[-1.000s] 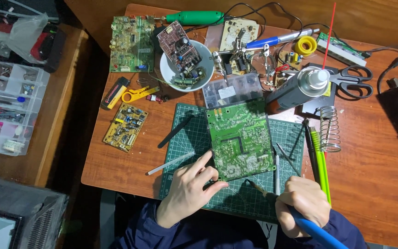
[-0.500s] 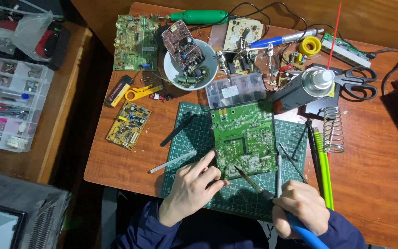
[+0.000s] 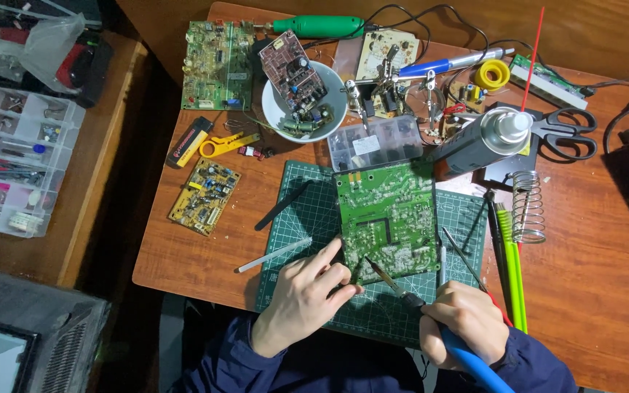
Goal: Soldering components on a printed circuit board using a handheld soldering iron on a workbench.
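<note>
My left hand point(image 3: 301, 302) pins the green circuit board point(image 3: 387, 218) flat while my right hand point(image 3: 467, 324), fingers wrapped around the soldering iron point(image 3: 402, 290), should touch its tip down lightly.

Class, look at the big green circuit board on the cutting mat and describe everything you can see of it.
The green circuit board is roughly square and lies flat, solder side up, on the dark green cutting mat. Its face is crowded with pale tracks, silvery solder dots and one dark L-shaped line. The left hand presses its fingertips on the near left corner. The soldering iron, held in the right hand, has its tip at the board's near edge. A clear parts box sits just behind it.
</note>
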